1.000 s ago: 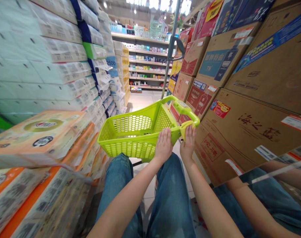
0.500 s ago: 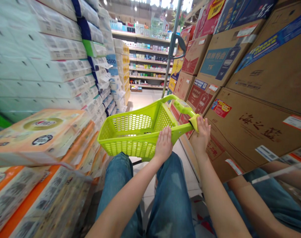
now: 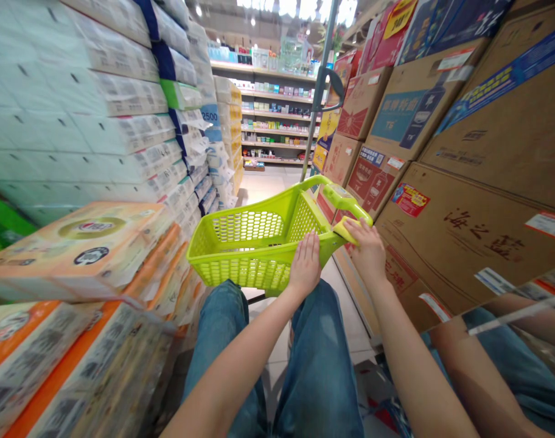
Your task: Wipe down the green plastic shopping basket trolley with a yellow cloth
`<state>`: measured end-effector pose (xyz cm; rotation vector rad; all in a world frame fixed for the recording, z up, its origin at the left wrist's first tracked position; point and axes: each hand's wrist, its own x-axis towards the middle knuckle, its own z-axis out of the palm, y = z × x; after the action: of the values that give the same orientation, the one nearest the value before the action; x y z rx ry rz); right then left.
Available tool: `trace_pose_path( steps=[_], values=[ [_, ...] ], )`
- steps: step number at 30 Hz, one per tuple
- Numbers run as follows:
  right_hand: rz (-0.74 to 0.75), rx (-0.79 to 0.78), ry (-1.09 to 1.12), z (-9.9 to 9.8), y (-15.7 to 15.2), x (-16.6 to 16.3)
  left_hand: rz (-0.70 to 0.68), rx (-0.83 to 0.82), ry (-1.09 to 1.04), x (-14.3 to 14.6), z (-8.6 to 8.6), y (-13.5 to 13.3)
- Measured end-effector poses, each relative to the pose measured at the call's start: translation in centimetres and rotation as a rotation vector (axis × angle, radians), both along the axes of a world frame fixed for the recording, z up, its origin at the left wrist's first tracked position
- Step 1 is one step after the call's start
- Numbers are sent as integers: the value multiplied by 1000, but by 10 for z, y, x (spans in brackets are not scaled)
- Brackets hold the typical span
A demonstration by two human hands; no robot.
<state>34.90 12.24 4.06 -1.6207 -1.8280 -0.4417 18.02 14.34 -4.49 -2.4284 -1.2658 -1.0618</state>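
A lime-green shopping cart (image 3: 241, 267) with a perforated basket stands in front of my knees, turned so its handle (image 3: 344, 199) points right. My left hand (image 3: 306, 263) grips the near rim of the basket close to its handle end, fingers together over the edge and thumb hidden. In my right hand (image 3: 367, 246) is a yellow cloth (image 3: 345, 229), pressed against the side arm between basket and handle. The fingers wrap over the cloth, and part of it is covered by them. Nothing shows inside the basket.
Stacked tissue packs (image 3: 122, 128) rise on the left, with orange packs (image 3: 76, 243) lower and nearer. Cardboard cartons (image 3: 478, 225) wall the right side. A grey metal pole (image 3: 321, 73) stands beyond the cart, before stocked shelves (image 3: 277, 115).
My right hand has slid the yellow cloth left along the cart's side arm, toward the basket. My left hand keeps its place on the rim. The view has shifted slightly.
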Motion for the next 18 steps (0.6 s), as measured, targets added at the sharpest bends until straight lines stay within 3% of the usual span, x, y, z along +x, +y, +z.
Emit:
trace_pose_path(
  steps=[3,6,10,12,15,18],
  values=[
    [-118,17,75,11,8,13,-2,-4,-6,2,1,1],
    [-157,23,55,4,12,-8,5,-7,-28,4,1,3],
    [-59,5,-12,-16,7,-54,9,-14,-1,4,-2,6],
    [2,-14,-44,-18,3,-62,9,-15,19,2,-3,6],
    [46,-45,-67,-8,1,-40,7,-4,15,1,-2,5],
    [-70,-23,4,11,8,4,4,7,-17,2,-1,4]
  ],
)
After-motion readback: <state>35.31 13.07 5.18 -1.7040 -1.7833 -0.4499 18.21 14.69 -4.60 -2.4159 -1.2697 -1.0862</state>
